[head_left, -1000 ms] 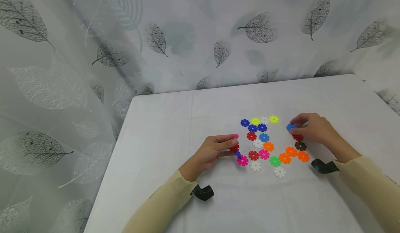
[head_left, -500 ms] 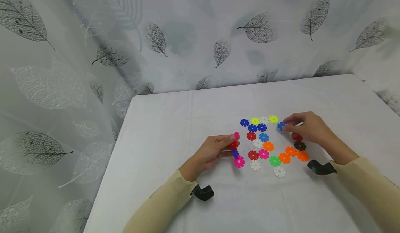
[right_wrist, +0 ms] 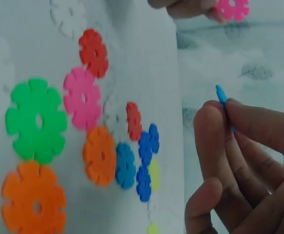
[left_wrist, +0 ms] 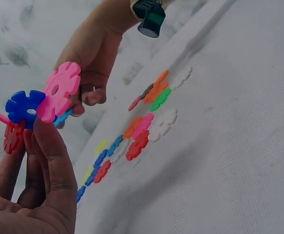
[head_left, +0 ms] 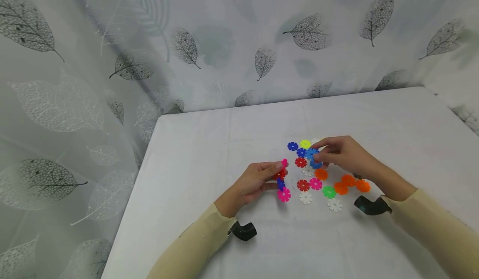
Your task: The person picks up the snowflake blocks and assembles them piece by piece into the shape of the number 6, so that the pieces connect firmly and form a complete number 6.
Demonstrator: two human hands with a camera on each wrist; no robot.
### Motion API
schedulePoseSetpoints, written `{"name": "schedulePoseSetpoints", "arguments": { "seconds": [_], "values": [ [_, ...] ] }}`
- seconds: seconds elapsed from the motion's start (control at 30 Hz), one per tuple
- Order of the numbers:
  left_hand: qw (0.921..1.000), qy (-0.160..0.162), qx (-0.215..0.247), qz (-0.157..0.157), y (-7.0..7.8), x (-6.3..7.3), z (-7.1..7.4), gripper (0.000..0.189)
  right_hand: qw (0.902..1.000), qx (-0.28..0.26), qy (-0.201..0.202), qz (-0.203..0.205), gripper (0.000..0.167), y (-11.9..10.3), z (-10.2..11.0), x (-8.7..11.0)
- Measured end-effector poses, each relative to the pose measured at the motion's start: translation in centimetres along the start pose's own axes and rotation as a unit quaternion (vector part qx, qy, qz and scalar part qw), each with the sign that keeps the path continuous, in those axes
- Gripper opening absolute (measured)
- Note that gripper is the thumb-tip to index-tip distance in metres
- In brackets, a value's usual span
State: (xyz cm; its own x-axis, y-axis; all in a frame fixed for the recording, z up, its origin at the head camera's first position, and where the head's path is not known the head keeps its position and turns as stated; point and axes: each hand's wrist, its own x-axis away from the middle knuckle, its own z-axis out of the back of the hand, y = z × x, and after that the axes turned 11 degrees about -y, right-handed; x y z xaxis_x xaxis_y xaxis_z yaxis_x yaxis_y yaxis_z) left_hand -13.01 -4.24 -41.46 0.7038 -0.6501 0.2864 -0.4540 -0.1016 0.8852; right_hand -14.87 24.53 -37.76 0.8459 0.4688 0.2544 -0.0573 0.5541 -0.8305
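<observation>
The right grip (head_left: 338,152), pinching a light-blue notched plastic disc (head_left: 311,154) at its fingertips, has moved nearer the left grip (head_left: 258,180), which pinches a pink, red and blue plastic disc chain (head_left: 280,183), narrowing their separation.

Right hand (head_left: 342,153): moved toward 9 o'clock, nearer left hand (head_left: 258,180) | light-blue disc (head_left: 311,153): carried along in its pinch | lower pink disc (head_left: 284,195): swung slightly toward 9 o'clock | brown disc (head_left: 357,176): now partly hidden

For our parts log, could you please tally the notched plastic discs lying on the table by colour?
Orange discs: 4
White discs: 4
Dark blue discs: 3
Red discs: 3
Yellow discs: 2
Light blue disc: 1
Pink disc: 1
Green disc: 1
Brown disc: 1
Total: 20
</observation>
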Motion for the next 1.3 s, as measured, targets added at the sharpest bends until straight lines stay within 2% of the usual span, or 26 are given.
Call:
{"name": "schedulePoseSetpoints", "arguments": {
  "seconds": [0.2, 0.43, 0.7, 0.9, 1.3],
  "values": [
    [0.9999, 0.005, -0.007, -0.005, -0.1, -0.1, -0.1, 0.034, 0.9989, -0.04, -0.009, 0.025, 0.042, -1.0, -1.0, -0.2],
    [0.9985, 0.014, -0.046, -0.028, -0.1, -0.1, -0.5, 0.035, 0.9976, -0.053, -0.007, 0.044, 0.041, -1.4, -1.5, -0.1],
    [0.998, 0.009, -0.049, -0.04, -0.2, -0.2, -0.6, 0.035, 0.9959, -0.067, -0.013, 0.06, 0.038, -2.2, -2.3, 0.0],
    [0.9974, 0.008, -0.06, -0.039, -0.2, -0.3, -0.7, 0.031, 0.992, -0.078, -0.023, 0.096, 0.033, -2.3, -2.7, -0.1],
    [0.996, -0.002, -0.081, -0.036, -0.3, -0.2, -0.5, 0.033, 0.9933, -0.029, -0.001, 0.112, 0.033, -2.7, -3.2, -0.1]
  ]
}}
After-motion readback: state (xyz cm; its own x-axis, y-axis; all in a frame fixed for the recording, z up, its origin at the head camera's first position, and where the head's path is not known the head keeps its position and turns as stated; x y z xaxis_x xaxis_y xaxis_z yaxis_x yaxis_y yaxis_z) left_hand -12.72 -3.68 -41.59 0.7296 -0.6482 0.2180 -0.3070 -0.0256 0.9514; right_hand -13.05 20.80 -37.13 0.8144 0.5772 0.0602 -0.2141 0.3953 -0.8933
